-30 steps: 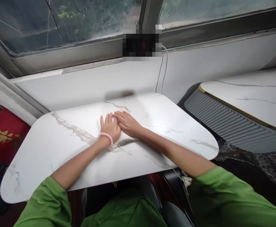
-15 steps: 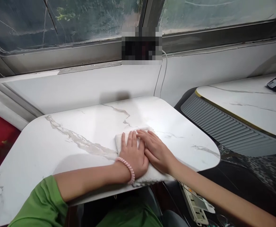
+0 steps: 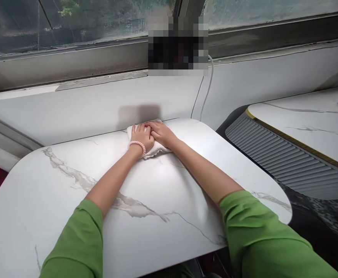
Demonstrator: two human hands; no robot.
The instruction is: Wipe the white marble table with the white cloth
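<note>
1. Left hand (image 3: pixel 142 138) and right hand (image 3: pixel 162 133) lie flattened, touching, on the white cloth (image 3: pixel 157 148) beneath them.
2. Overreaching could push the cloth past the counter (image 3: pixel 157 185) edge, just ahead of them, against the wall (image 3: pixel 93 106).

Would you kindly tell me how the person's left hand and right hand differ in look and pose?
The left hand has a pink coiled band at its wrist, while the right hand has a bare wrist. The left hand's fingers point mostly toward the window side, while the right hand's fingers angle across to the left. Both rest on the white cloth near the far edge of the table.
</note>
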